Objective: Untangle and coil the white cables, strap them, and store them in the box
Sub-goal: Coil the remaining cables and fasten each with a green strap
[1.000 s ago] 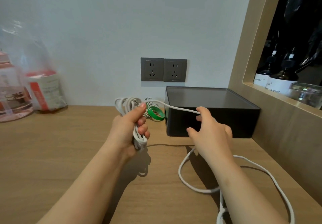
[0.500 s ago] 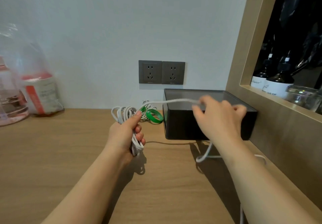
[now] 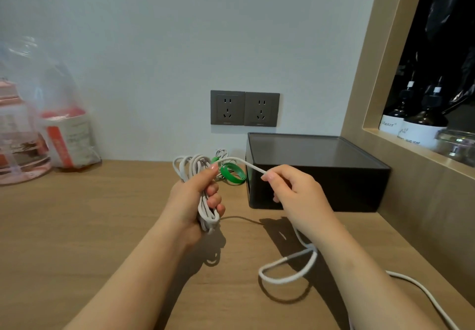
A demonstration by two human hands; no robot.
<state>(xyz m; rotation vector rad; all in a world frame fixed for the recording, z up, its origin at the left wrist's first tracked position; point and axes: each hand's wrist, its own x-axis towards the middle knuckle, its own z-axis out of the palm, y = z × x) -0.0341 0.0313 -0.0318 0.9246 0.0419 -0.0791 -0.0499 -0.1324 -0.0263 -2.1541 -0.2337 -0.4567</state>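
**Coil in the left hand, free strand in the right**

We are working over a wooden tabletop (image 3: 77,227). Open wood is running out to the left of our left hand (image 3: 192,201), as far as a clear plastic bag (image 3: 59,129) standing by the wall. To the right of our right hand (image 3: 300,196) the room is tighter, because a wooden shelf frame (image 3: 359,85) is walling off that side of the table. The dark box (image 3: 321,175) is sitting just beyond our right knuckles, between the frame and the gap that separates our hands. Above the box, two grey sockets (image 3: 244,108) are showing on the wall.

Our left hand is clenching round a bundle of loops of the white cable (image 3: 191,168), thumb pressing on top. The loops are sticking out above and below the fist. From that thumb one strand is arching across to our right hand, which is pinching it between thumb and forefinger in front of the box's near left corner. Below the right wrist the cable is dropping to the table, curling into a loose loop and trailing off toward us on the right.

A green strap (image 3: 232,174) is lying on the table just behind our left thumb, beside the box.
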